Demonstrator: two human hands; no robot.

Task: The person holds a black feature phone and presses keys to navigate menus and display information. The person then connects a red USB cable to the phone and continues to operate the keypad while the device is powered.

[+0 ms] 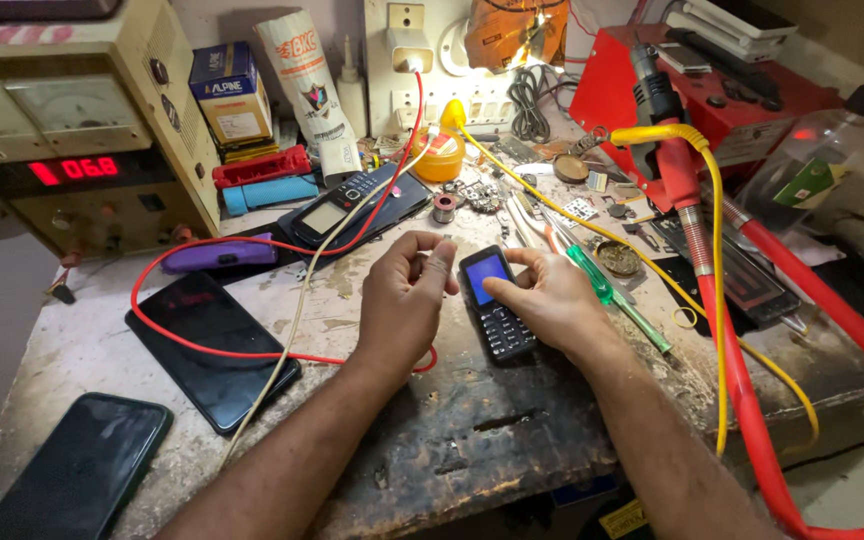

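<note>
Small black keypad phone with lit blue screen, lying near middle of worn workbench, keypad end toward the wearer. Right hand curled over its right side, fingers wrapped on the edge, thumb on or just beside the screen; closed loosely on the phone, not lifting it clear as far as visible. Left hand just beside the phone on its left, fingers bunched into a pinch with thumb and forefinger tips together; possibly a tiny part between them, too small to tell. Phone likely light, rigid plastic shell, a bit slick, screen and keys the delicate parts; best held by the long side edges, not by screen. Red wire looping under left wrist, cream wire crossing beside it, both limp and easy to snag. Two black smartphones flat at left, well apart from the hands. Another keypad phone further back. Green-handled screwdriver just right of right hand. Containers: yellow round tub at back, shut or contents hidden, cannot tell; small round tin near the screwdriver, something dark in it, unclear; clear spray bottle far right, fill level not readable. Power supply box with red digits at left rear.
</note>
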